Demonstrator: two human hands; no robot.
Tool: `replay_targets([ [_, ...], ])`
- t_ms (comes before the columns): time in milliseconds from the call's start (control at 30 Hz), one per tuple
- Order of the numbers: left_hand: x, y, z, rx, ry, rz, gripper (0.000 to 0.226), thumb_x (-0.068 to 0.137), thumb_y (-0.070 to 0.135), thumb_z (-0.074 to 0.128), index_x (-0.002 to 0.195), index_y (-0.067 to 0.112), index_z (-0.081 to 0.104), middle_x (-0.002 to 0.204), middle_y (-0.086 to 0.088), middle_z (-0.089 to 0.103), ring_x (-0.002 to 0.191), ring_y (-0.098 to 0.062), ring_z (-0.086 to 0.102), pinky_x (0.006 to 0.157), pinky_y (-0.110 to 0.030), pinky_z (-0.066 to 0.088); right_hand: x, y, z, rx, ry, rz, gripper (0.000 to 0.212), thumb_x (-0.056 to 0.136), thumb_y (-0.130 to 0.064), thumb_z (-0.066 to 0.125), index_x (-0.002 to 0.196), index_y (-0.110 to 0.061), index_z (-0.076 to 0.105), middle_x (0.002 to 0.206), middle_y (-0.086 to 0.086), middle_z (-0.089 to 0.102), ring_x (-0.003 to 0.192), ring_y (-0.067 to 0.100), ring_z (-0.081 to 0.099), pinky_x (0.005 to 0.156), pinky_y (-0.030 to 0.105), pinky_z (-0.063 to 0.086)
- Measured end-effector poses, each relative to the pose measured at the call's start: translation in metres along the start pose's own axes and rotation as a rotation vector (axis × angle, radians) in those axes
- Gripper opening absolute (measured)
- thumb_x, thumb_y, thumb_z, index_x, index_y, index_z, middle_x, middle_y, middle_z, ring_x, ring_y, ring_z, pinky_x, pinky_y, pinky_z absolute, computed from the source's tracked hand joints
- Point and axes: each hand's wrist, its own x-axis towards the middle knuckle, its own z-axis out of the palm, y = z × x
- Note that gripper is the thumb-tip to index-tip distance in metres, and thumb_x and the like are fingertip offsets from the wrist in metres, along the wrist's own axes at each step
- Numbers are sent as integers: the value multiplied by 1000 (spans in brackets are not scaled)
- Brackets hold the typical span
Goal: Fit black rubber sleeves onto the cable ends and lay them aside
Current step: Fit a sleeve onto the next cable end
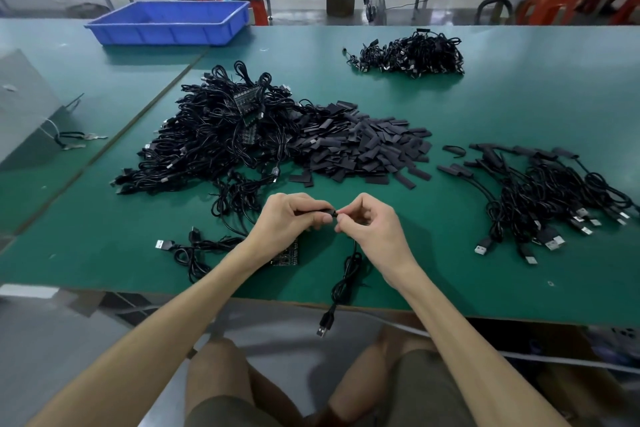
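— Pinching, both of them: left hand (287,218) curls round a black sleeve (317,211), right hand (370,224) nips the cable end (338,216), just above the table's near edge.
— Any advice?
— Line the end up with the sleeve's mouth and push straight. Its USB plug (322,325) dangles off the edge; loose sleeves (363,149) lie farther off, the finished pile (554,198) to the right.

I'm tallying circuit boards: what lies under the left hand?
A dark circuit board shows partly below the left hand, which grips a sleeve; the wrist covers the rest, so its length is unknown.
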Motion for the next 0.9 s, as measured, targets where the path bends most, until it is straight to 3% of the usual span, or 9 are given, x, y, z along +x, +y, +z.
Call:
replay_targets([
  [233, -1, 0, 3, 78, -21, 43, 16, 85, 18, 82, 101, 19, 82, 81, 10, 73, 74, -11, 68, 72, -27, 54, 1, 4, -1, 3, -5, 5, 9, 89, -13, 75, 82, -16, 69, 76, 1, 77, 80, 25, 71, 80, 44, 59],
  [367, -1, 1, 3, 83, -17, 56, 18, 85, 18, 82, 102, 18, 82, 81, 9, 73, 76, -12, 68, 72, -27, 54, 1, 6, -1, 35, -22, 3, 6, 91, -11, 74, 86, -13, 72, 77, -2, 78, 77, 14, 73, 72, 26, 57],
  [500, -2, 1, 2, 74, -18, 61, 19, 85, 17, 81, 105, 16, 81, 81, 10, 73, 74, -12, 68, 73, -25, 54, 1, 7, -2, 73, -28, -2, 4, 92, -12, 75, 88, -12, 75, 78, 0, 79, 73, 15, 72, 71, 24, 56],
  [633, -1, -1, 1, 41, 8, 43, 17, 87, 17, 79, 104, 18, 81, 79, 8, 72, 71, -11, 66, 72, -21, 51, 1, 5, 0, 122, 2, 3, 6, 95, -15, 72, 89, -14, 76, 78, 0, 79, 65, 7, 68, 59, 12, 47],
  [900, -1, -2, 2, -1, 6, 23, 18, 86, 15, 80, 104, 16, 81, 80, 4, 72, 71, -10, 65, 72, -25, 53, 1, 4, 1, 125, 21, 27, 8, 95, -12, 70, 93, -7, 64, 78, 2, 79, 63, 8, 65, 55, 12, 44],
])
